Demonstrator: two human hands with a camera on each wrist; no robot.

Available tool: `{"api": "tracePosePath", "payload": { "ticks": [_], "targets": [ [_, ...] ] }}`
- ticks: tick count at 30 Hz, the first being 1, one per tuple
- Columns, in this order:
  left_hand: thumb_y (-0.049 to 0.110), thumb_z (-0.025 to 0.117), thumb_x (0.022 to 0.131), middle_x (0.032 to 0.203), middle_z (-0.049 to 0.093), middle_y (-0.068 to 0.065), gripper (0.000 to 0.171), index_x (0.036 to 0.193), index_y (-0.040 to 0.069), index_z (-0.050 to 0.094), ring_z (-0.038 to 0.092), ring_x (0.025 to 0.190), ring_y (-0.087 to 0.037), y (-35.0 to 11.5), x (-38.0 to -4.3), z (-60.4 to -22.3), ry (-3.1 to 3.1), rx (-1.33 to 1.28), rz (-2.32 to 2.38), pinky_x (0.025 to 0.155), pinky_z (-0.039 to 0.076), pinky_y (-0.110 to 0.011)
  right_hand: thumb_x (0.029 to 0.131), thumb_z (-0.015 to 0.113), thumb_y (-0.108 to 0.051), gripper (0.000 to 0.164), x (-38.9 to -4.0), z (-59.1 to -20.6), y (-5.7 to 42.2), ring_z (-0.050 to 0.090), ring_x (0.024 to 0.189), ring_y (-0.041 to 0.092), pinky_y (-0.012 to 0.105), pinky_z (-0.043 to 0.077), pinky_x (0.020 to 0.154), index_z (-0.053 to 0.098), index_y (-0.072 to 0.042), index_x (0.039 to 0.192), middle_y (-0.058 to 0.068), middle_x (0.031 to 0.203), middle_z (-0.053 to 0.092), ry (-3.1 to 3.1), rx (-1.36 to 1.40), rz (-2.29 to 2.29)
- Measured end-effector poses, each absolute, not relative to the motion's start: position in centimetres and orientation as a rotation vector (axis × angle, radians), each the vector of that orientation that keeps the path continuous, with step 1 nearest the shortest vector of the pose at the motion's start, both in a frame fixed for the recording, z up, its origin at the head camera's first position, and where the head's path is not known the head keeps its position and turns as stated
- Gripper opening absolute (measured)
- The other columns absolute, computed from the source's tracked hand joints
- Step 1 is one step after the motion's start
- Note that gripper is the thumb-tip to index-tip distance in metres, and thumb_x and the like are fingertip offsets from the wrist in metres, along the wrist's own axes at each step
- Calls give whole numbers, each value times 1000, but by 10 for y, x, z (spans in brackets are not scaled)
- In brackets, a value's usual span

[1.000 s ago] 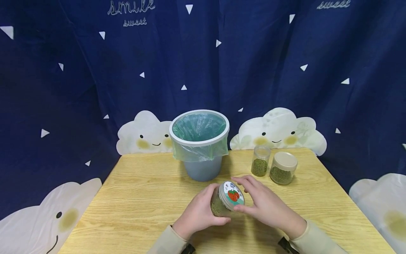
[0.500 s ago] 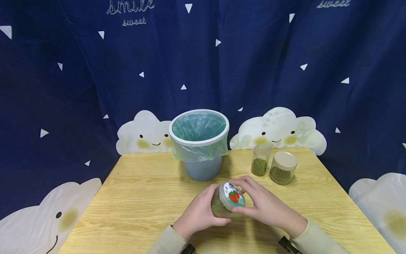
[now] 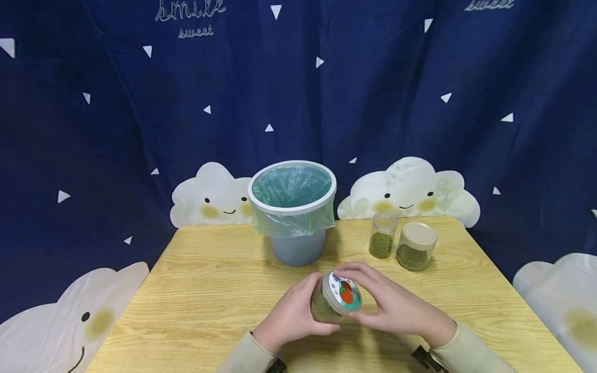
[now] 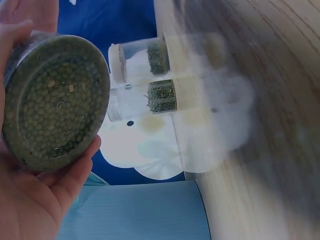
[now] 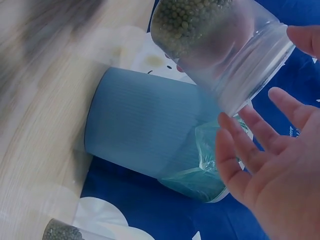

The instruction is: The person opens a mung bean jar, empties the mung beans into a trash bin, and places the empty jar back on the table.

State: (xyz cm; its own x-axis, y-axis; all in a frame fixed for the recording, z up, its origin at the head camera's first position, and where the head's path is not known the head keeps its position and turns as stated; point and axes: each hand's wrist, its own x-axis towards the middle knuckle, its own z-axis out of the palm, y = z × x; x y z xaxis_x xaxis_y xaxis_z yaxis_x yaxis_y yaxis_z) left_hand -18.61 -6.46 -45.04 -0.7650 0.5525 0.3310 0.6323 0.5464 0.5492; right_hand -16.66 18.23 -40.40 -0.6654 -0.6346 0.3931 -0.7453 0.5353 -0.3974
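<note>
A clear jar (image 3: 321, 304) of green beans is held tilted above the table by my left hand (image 3: 291, 313), thumb and fingers wrapped round its body. Its round lid (image 3: 345, 293) bears a red fruit picture and faces up and right. My right hand (image 3: 389, 303) grips that lid by the rim, thumb on the near side and fingertips on the far side. In the left wrist view, the jar's base (image 4: 60, 107) shows beans pressed against it. In the right wrist view, fingertips (image 5: 227, 120) sit right at the lid's edge.
A grey-blue bin (image 3: 298, 248) with a green liner stands at the table's back. Right of it are a narrow clear jar (image 3: 382, 243) and a wider jar (image 3: 416, 248) with a beige lid, both holding green beans. A dark blue curtain (image 3: 298, 77) hangs behind.
My right fingers have come onto the lid's rim and turned anticlockwise, and the lid's picture has rotated that way. My left hand keeps its hold on the jar.
</note>
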Motion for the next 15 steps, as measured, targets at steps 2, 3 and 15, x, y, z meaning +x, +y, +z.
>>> {"api": "tracePosePath", "payload": {
  "ticks": [2, 3, 15],
  "targets": [
    [67, 76, 65, 121, 55, 13, 92, 138, 26, 37, 55, 107, -1, -65, -186, -450, -2655, -1027, -1016, 93, 49, -27, 86, 72, -33, 70, -166, -404, 183, 44, 129, 10, 33, 48, 99, 37, -28, 146, -10, 145, 37, -2560, 1206, 807],
    [67, 76, 65, 121, 55, 13, 92, 138, 26, 38, 55, 107, -1, -65, -186, -450, -2654, -1028, -1017, 93, 49, -27, 85, 72, -30, 70, -165, -403, 183, 44, 129, 11, 33, 48, 99, 37, -28, 146, -9, 145, 37, -2551, 1223, 809],
    [62, 80, 64, 121, 56, 12, 91, 137, 24, 39, 56, 107, -2, -64, -185, -447, -2654, -1004, -1023, 92, 50, -27, 84, 69, -52, 74, -163, -402, 179, 47, 126, 7, 37, 49, 97, 34, -33, 147, -14, 142, 38, -2583, 1039, 796]
  ]
}}
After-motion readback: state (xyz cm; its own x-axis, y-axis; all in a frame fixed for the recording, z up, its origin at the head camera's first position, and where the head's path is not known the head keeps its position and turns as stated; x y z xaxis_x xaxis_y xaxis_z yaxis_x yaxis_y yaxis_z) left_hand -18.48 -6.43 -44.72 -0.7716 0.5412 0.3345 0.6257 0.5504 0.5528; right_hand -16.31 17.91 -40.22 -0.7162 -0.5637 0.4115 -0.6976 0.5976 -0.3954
